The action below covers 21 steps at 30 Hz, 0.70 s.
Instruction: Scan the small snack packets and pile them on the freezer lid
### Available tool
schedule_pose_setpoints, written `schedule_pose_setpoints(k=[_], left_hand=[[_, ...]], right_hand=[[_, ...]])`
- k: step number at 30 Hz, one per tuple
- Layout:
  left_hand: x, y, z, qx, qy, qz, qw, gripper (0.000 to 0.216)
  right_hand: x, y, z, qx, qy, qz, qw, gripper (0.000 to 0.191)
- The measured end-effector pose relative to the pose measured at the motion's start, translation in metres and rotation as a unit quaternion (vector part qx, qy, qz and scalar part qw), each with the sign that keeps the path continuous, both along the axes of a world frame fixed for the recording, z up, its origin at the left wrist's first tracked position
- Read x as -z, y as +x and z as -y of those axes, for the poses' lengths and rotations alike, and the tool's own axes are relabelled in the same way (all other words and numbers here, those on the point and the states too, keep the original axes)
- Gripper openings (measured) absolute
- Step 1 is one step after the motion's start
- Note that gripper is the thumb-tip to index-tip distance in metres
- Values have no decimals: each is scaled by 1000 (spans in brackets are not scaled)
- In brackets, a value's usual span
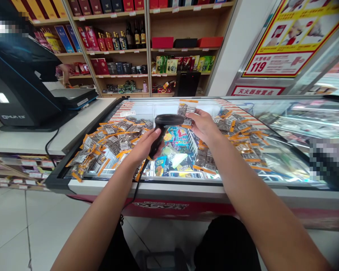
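My left hand (147,145) is wrapped round the grip of a black corded barcode scanner (168,120), its head turned to the right. In my right hand (202,124) is a small snack packet (183,109) with orange edges and a printed barcode label, held up close to the scanner's head. Similar packets lie in a heap on the glass to the left (115,137) and in another heap to the right (237,131). Between the heaps, through the glass lid of the chest freezer (172,185), colourful ice-cream packages (176,141) show.
At the left a counter (81,113) carries a dark till machine (19,86) and a scale (73,98); a person in dark clothes stands behind. Shelves (118,51) with boxes and bottles line the back. The scanner's cord (137,188) hangs over the freezer's front edge.
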State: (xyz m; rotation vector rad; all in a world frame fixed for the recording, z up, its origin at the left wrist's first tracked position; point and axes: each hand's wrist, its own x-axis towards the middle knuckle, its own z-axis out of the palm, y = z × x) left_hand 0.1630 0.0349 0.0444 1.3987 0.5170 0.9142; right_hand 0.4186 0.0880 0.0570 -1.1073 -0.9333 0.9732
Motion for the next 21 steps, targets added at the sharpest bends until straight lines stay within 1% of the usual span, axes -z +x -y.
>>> schedule_pose_setpoints(k=[1, 2, 3, 4, 5, 6, 7, 8, 9, 10, 11, 12, 14, 15, 16, 17, 19, 21], left_hand=[[-1, 0, -1, -18, 2, 20, 1000, 64], [-1, 0, -2, -36, 2, 41, 999, 63], [-3, 0, -2, -55, 1, 61, 997, 63], [-4, 0, -2, -72, -3, 80, 994, 62], [-6, -1, -2, -87, -10, 96, 992, 61], [-8, -1, -2, -99, -19, 110, 989, 60], [-10, -1, -1, -108, -29, 119, 987, 58], [-11, -1, -1, -113, -38, 125, 985, 58], [-12, -1, 0, -116, -45, 127, 984, 58], [-13, -1, 0, -117, -49, 126, 984, 58], [-13, 0, 0, -117, -50, 125, 984, 59], [-13, 0, 1, -118, -50, 124, 984, 60], [-12, 1, 0, -118, -49, 121, 984, 61], [-12, 1, 0, -118, -50, 119, 985, 62], [-12, 1, 0, -116, -50, 117, 985, 62], [-11, 1, 0, -114, -51, 113, 986, 63], [-11, 2, 0, -109, -50, 105, 987, 62], [-11, 2, 0, -107, -46, 96, 989, 62]], right_hand=[[1, -2, 3, -3, -20, 53, 998, 43], [2, -5, 7, -23, -43, 123, 991, 48], [3, -8, 11, -61, -67, 207, 974, 54], [3, -11, 16, -111, -89, 298, 944, 61], [4, -14, 20, -163, -106, 382, 904, 66], [4, -17, 24, -207, -116, 450, 861, 68], [4, -18, 26, -238, -117, 497, 826, 67], [3, -19, 26, -252, -110, 529, 803, 62], [3, -18, 25, -250, -97, 551, 791, 56], [2, -15, 23, -227, -84, 571, 784, 51], [1, -10, 21, -183, -77, 595, 779, 48], [0, -3, 18, -117, -82, 623, 769, 48], [0, 14, 13, 40, -130, 663, 736, 51], [1, 24, 11, 101, -167, 669, 718, 55], [2, 34, 9, 137, -203, 669, 702, 59], [3, 43, 8, 148, -234, 667, 692, 62], [6, 58, 5, 138, -268, 666, 682, 64], [10, 67, 1, 129, -265, 663, 688, 64]])
